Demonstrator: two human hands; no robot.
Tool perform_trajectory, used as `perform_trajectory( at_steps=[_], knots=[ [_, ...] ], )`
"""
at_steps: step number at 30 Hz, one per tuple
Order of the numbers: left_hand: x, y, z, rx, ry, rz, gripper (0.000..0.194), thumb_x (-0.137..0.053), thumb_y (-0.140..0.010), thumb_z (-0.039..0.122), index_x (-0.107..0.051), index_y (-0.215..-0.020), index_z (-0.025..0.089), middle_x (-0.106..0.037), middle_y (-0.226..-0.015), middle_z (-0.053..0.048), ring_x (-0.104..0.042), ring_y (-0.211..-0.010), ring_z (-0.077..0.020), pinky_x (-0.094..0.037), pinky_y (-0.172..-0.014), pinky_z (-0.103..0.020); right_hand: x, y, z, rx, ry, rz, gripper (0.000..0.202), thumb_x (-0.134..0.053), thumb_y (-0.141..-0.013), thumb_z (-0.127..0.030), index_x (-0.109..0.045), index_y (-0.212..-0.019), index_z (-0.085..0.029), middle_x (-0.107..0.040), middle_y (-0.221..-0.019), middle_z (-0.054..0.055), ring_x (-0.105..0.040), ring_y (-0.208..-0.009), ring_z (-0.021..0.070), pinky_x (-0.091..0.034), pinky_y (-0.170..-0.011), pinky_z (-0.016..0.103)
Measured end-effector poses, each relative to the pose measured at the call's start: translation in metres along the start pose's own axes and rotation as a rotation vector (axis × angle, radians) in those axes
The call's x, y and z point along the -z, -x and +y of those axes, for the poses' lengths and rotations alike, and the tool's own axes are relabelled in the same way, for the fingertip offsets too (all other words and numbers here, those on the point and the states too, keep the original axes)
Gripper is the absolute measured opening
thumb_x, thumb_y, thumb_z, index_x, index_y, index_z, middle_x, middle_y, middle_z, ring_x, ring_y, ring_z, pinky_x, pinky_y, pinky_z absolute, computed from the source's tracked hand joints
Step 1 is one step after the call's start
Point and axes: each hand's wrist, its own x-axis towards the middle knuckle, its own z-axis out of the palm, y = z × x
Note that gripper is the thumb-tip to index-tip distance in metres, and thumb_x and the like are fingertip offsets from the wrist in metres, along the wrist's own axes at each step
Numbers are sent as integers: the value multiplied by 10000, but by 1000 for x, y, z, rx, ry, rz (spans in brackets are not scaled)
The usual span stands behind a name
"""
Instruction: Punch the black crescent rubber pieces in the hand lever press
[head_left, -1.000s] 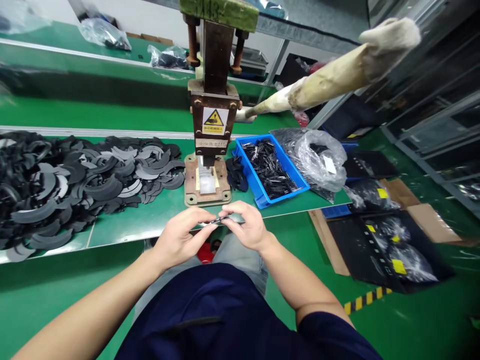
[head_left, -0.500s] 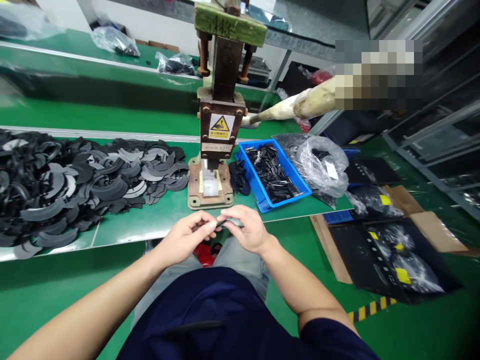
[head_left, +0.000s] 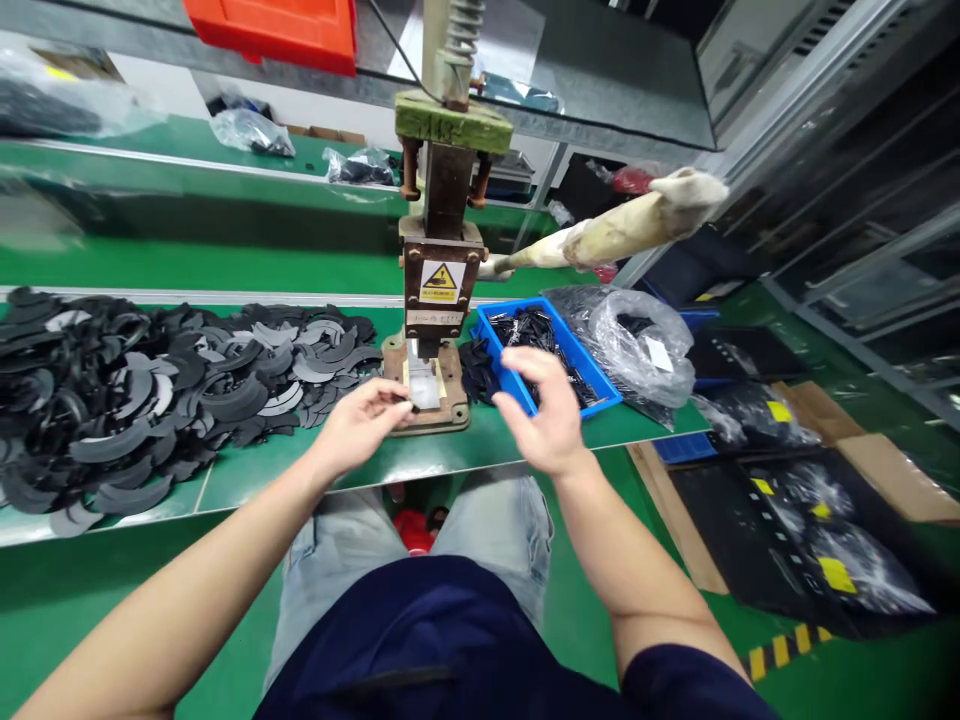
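Note:
My left hand (head_left: 365, 422) is at the front left of the hand press (head_left: 442, 270), its thumb and fingers pinched together. A small dark piece (head_left: 409, 404) shows at those fingertips, too little of it visible to name. The pale metal block (head_left: 424, 388) on the press base is just beside them. My right hand (head_left: 546, 415) is open, thumb and fingers apart, with nothing in it. It hovers over the near left side of the blue bin (head_left: 604, 400), hiding part of the small black parts (head_left: 534, 326) inside. Several black pieces (head_left: 475, 368) lie between press and bin.
A large heap of black curved pieces (head_left: 225, 385) covers the bench's left side. The press's wrapped lever (head_left: 615, 232) sticks out to the right. Beyond the bin lies a clear plastic bag (head_left: 645, 340). An open carton (head_left: 712, 540) with bagged goods stands at the lower right.
My hands have parted. The left has moved up and left to the press base with the small dark piece; the right has let go and moved right, up to the bin. The view has shifted.

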Motion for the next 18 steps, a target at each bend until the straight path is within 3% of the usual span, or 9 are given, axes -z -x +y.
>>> perform_trajectory(
  at_steps=[2, 4, 6, 9, 12, 14, 18],
  knots=[
    [13, -26, -8, -88, -257, 96, 274, -743, -919, 448, -722, -1032, 199, -781, -889, -55, -745, -802, -197, -608, -797, -340, 17, -29, 4, -21, -10, 179, 545, -686, -979, -429, -523, -1477, -278, -617, -1464, 136, -624, -1397, 303, -568, -1200, 583],
    [21, -49, -12, -176, -532, 100, 228, -687, -953, 416, -753, -1032, 213, -809, -983, -66, -749, -877, -213, -594, -852, -349, 29, -61, 1, 51, -50, 268, 644, -628, -1001, -551, -419, -1544, -275, -541, -1541, 140, -588, -1451, 289, -547, -1231, 560],
    [23, -65, -14, -266, -743, 27, 213, -645, -975, 369, -776, -1050, 219, -819, -1076, -77, -749, -988, -241, -574, -929, -370, 36, -91, -8, 138, -81, 265, 675, -560, -1023, -604, -338, -1588, -307, -491, -1600, 120, -549, -1507, 265, -519, -1261, 511],
    [18, -79, -15, -356, -902, -80, 242, -586, -1000, 321, -794, -1041, 204, -813, -1119, -105, -728, -1096, -277, -547, -1005, -404, 34, -121, -25, 184, -96, 213, 629, -489, -1032, -629, -391, -1569, -318, -516, -1583, 67, -601, -1460, 231, -546, -1198, 435],
    [15, -84, -18, -389, -917, -85, 278, -561, -1014, 327, -803, -1036, 192, -802, -1149, -121, -712, -1127, -282, -526, -1056, -422, 24, -123, -33, 179, -152, 244, 536, -470, -1038, -599, -539, -1423, -234, -621, -1405, 18, -705, -1268, 160, -589, -1096, 401],
    [14, -83, -20, -373, -873, -73, 273, -568, -1005, 333, -802, -1048, 197, -797, -1154, -113, -708, -1134, -275, -525, -1064, -414, 15, -112, -33, 176, -228, 296, 394, -556, -1037, -535, -605, -1272, -223, -664, -1212, -8, -729, -1141, 128, -613, -1088, 435],
    [12, -80, -21, -220, -793, -33, 185, -631, -941, 331, -771, -992, 220, -783, -1050, -77, -724, -979, -244, -565, -912, -359, -1, -75, -24, 199, -393, 353, 205, -779, -910, -383, -627, -964, -256, -624, -857, -32, -686, -948, 168, -609, -1097, 556]
  ],
)
